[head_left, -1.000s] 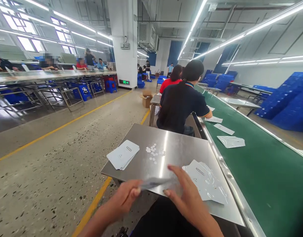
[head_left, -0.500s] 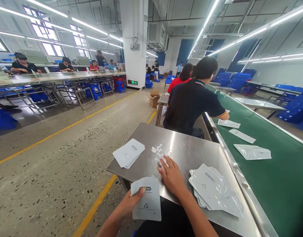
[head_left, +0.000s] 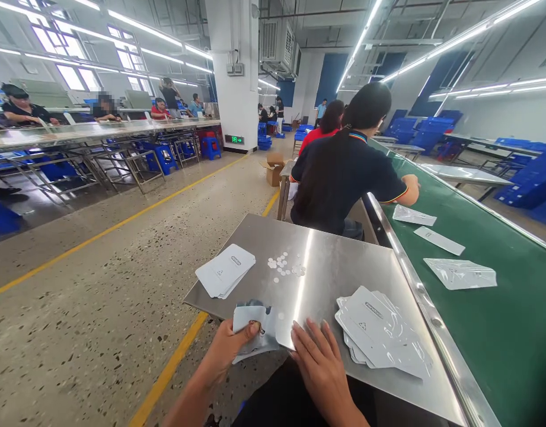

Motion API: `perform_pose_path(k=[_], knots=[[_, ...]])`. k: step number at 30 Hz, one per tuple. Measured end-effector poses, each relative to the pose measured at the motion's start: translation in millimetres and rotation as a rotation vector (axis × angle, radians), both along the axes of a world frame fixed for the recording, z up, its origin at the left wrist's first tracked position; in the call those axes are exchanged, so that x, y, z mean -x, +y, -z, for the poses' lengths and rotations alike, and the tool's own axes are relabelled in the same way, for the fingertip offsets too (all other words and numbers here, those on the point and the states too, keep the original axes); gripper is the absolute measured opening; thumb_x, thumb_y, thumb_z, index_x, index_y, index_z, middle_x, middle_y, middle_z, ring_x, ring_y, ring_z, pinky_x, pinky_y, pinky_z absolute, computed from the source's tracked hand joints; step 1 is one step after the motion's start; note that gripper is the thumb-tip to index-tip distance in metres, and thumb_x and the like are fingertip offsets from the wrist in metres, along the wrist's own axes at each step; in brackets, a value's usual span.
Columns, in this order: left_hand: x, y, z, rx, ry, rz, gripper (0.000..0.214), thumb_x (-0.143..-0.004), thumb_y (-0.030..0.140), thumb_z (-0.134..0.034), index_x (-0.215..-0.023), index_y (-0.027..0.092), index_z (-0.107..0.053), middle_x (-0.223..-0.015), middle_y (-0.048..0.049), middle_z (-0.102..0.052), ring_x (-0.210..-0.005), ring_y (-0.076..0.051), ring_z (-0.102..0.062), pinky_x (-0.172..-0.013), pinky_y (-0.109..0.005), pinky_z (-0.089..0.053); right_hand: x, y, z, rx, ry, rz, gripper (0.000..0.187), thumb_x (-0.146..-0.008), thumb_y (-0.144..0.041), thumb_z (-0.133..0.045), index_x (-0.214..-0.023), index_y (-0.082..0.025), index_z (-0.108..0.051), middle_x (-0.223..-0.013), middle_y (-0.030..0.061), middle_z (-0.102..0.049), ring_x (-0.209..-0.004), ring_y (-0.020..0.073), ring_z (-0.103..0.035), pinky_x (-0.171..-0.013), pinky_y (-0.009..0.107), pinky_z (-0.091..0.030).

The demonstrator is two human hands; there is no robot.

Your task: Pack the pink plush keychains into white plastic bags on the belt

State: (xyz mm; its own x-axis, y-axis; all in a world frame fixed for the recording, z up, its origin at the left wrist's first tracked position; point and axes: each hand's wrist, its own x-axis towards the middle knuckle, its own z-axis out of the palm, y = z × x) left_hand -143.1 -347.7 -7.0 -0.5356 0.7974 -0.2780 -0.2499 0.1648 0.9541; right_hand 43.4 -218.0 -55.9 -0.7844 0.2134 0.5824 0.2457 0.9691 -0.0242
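My left hand [head_left: 228,350] grips a pale flat pouch [head_left: 266,341] at the near left corner of the steel table. Its top is bent open, and the silvery inside shows. My right hand [head_left: 319,359] lies flat at the table's near edge, fingers stretched out and pointing away from me. Whether anything lies beneath its fingertips I cannot tell. A single white disc [head_left: 281,316] rests between the pouch and my right fingers. Farther up the table lie several small white discs [head_left: 285,265]. To their left is a neat stack of printed pouches [head_left: 226,270].
A fanned pile of glossy pouches [head_left: 379,332] lies on the right of the steel table [head_left: 330,267]. Beyond it runs a green conveyor belt [head_left: 472,320] carrying several pouches. A co-worker in a dark shirt [head_left: 339,178] sits just ahead, one arm over the belt.
My right hand has drawn back from the discs to the table's near edge. The pouch in my left hand has moved up, tilted and bent open. The view has shifted slightly.
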Motion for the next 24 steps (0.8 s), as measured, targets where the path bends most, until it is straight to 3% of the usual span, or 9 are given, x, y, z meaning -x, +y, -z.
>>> perform_pose_path(k=[5,8,11,15,19,24], knots=[[-8.5,5.9,-6.2,-0.004,0.119,0.125,0.031,-0.068,0.042,-0.067,-0.081,0.015,-0.061,-0.07,-0.0007,-0.056,-0.066,-0.013,-0.047,-0.062,-0.024,-0.037,-2.6,-0.5,-4.1,0.187,0.207,-0.122,0.038,-0.08,-0.008,-0.055,-0.113,-0.027,-0.058,-0.104,0.0014,-0.067,-0.103,0.0226,-0.059,-0.095,0.049,-0.043],[-24.3,11.8,-16.9,-0.01,0.224,0.237,0.025,-0.07,0.038,-0.066,-0.079,0.015,-0.061,-0.068,0.0009,-0.054,-0.064,-0.013,-0.044,-0.06,-0.022,-0.035,-9.6,-2.6,-33.2,0.505,0.367,-0.049,0.029,-0.081,-0.01,-0.053,-0.104,-0.026,-0.063,-0.091,0.0039,-0.065,-0.087,0.0195,-0.063,-0.072,0.035,-0.054],[-42.2,19.5,-25.7,0.011,0.354,0.352,0.02,-0.07,0.033,-0.065,-0.079,0.016,-0.062,-0.071,0.0011,-0.056,-0.067,-0.013,-0.045,-0.061,-0.022,-0.034,-15.6,-4.9,-74.3,0.701,0.453,-0.048,0.025,-0.081,-0.012,-0.054,-0.1,-0.026,-0.062,-0.086,0.0045,-0.062,-0.082,0.0184,-0.061,-0.062,0.03,-0.053],[-57.4,27.2,-28.2,0.06,0.491,0.438,0.017,-0.068,0.031,-0.068,-0.075,0.017,-0.062,-0.072,0.0021,-0.057,-0.067,-0.014,-0.048,-0.061,-0.021,-0.034,-19.1,-6.3,-109.3,0.652,0.395,-0.075,0.014,-0.079,-0.013,-0.058,-0.086,-0.023,-0.061,-0.079,0.0036,-0.06,-0.078,0.0174,-0.058,-0.064,0.03,-0.051],[-61.6,31.6,-25.4,0.047,0.511,0.482,0.017,-0.068,0.03,-0.067,-0.079,0.018,-0.062,-0.074,0.0026,-0.058,-0.068,-0.013,-0.049,-0.061,-0.021,-0.035,-24.8,-6.2,-117.9,0.484,0.224,-0.004,0.01,-0.079,-0.017,-0.058,-0.082,-0.024,-0.064,-0.084,0.006,-0.057,-0.081,0.0186,-0.056,-0.064,0.032,-0.051],[-68.9,34.7,-26.1,0.002,0.494,0.495,0.011,-0.072,0.027,-0.062,-0.075,0.017,-0.062,-0.071,0.0029,-0.059,-0.066,-0.012,-0.049,-0.061,-0.021,-0.037,-35.8,-10.7,-124.9,0.448,0.047,-0.021,0.015,-0.083,-0.026,-0.052,-0.088,-0.024,-0.066,-0.115,0.0083,-0.053,-0.111,0.0256,-0.046,-0.086,0.041,-0.046]])
